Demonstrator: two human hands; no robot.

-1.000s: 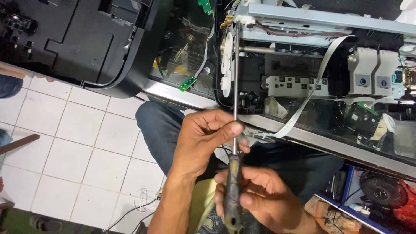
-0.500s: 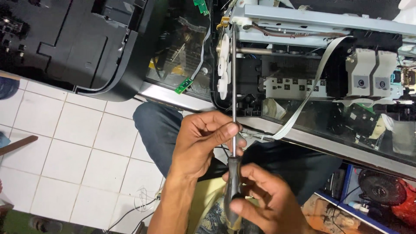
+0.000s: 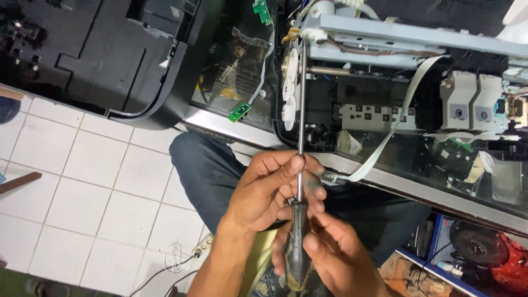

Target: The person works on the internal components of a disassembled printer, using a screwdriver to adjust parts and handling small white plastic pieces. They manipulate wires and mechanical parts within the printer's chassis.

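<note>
We see a long screwdriver (image 3: 300, 143) running up from the lap into an opened printer (image 3: 385, 104), its tip near the white gears (image 3: 289, 88) beside the metal frame. The left hand (image 3: 269, 192) has its fingers (image 3: 286, 165) pinched closed around the bare steel shaft just above the handle. The right hand (image 3: 330, 256) is wrapped shut on the dark handle below. A flat white ribbon cable (image 3: 396, 121) curves past on the right; white floor tiles (image 3: 82, 181) lie to the left.
</note>
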